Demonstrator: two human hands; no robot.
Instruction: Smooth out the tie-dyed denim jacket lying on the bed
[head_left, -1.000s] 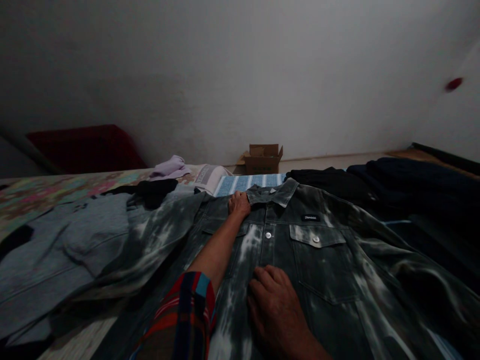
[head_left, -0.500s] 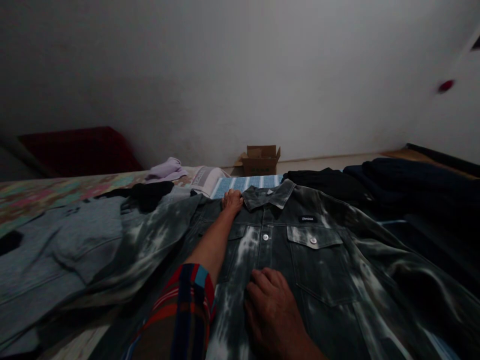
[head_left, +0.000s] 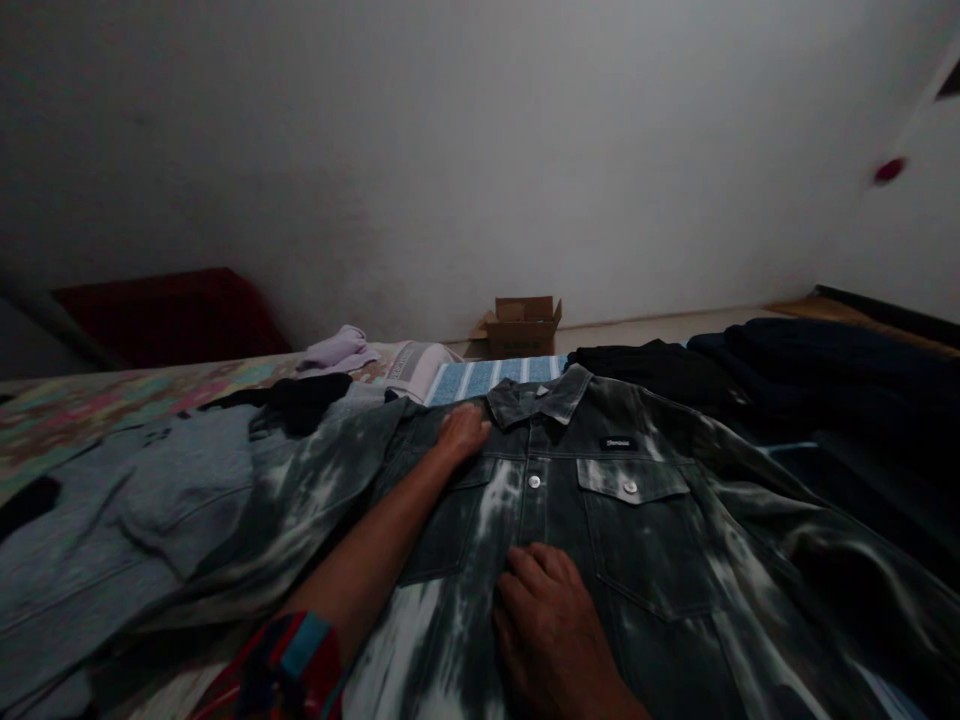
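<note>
Jacket (head_left: pixel 645 560), dark grey with pale streaks, lies spread front up across the middle and lower part of the head view, its collar (head_left: pixel 566 398) at twelve o'clock. From its upper button (head_left: pixel 535 482), the left hand (head_left: pixel 463 432) is at ten o'clock, on the shoulder just beside the collar; its fingers are close together and bent, but I cannot tell if they pinch cloth. At six o'clock the right hand (head_left: pixel 551 620) rests on the front, fingers curled and close together, tips partly hidden; whether they grip fabric, I cannot tell. A buttoned pocket flap (head_left: pixel 660 478) sits at three.

At nine o'clock, a grey garment (head_left: pixel 172 490) lies beside the sleeve. Lilac cloth (head_left: pixel 339 350) is at ten, blue striped cloth (head_left: pixel 487 375) near eleven, and an open cardboard box (head_left: pixel 523 338) at twelve, by the wall (head_left: pixel 562 150). Black clothes (head_left: pixel 660 368) lie at two, with navy clothes (head_left: pixel 832 365) between two and three.
</note>
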